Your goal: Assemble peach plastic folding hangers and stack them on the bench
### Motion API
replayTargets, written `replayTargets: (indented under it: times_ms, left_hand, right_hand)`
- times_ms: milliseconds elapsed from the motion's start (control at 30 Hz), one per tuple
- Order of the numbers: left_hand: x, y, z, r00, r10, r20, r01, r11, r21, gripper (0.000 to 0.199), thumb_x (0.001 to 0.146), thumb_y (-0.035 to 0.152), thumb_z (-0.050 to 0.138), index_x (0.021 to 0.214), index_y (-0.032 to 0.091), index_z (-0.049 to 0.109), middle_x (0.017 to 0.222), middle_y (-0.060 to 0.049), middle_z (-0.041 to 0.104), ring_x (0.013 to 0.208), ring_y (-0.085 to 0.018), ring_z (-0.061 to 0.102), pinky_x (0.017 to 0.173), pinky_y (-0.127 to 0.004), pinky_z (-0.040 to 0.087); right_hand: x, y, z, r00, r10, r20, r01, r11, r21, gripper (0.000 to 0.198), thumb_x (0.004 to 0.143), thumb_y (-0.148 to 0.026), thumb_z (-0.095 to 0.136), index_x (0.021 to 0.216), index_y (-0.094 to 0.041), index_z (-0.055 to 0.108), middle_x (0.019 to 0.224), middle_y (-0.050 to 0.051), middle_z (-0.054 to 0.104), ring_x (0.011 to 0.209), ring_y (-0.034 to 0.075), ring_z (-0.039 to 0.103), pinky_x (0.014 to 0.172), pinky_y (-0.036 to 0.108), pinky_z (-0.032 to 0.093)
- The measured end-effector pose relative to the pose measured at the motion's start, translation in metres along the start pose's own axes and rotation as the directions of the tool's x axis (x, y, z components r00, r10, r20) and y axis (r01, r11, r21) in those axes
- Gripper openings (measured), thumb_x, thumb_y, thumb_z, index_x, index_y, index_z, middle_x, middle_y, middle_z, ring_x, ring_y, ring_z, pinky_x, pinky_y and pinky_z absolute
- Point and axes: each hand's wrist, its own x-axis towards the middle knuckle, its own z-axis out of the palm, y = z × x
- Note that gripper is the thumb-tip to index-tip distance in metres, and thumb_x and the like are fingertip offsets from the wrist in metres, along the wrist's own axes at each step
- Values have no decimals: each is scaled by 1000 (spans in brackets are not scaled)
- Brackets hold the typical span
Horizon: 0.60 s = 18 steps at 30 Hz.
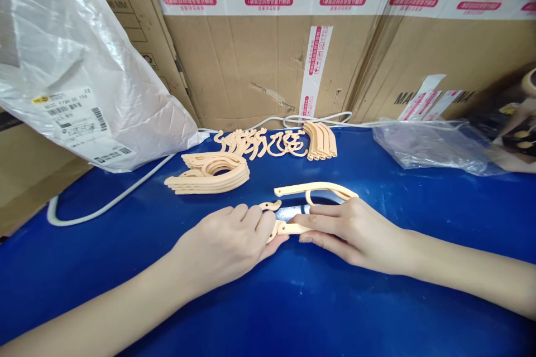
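My left hand (237, 237) is closed around a cream plastic hanger piece (272, 206), whose curved tip sticks out above the knuckles; the rest is hidden in the fist. My right hand (354, 228) grips a curved hanger arm (316, 187) of the same plastic, which reaches up and left with a hole at its tip. A second straight arm (291, 228) runs from between the right fingertips to the left hand. There it meets the piece in the left fingers, and the two hands nearly touch. Whether the parts are joined is hidden by the fingers.
Folded hangers (209, 181) lie stacked behind my left hand. Farther back are several loose hooks (251, 142) and a pile of hanger arms (321, 140). A white bag (84, 78), a cable (104, 212), clear plastic (435, 148) and cardboard boxes (251, 61) border the blue table (293, 307).
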Motion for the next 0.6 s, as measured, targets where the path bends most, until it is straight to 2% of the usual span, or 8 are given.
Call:
replayTargets:
  times_ms: [600]
  left_hand:
    - [0,-1,0,1000,0,-13,0,998,-61,31,95,33,45,67,20,45,55,4,47,48,-14,47,48,-29,30]
  right_hand:
    - [-1,0,0,1000,-19,-9,20,1000,14,32,99,-31,39,117,-16,62,92,6,68,76,15,64,65,25,47]
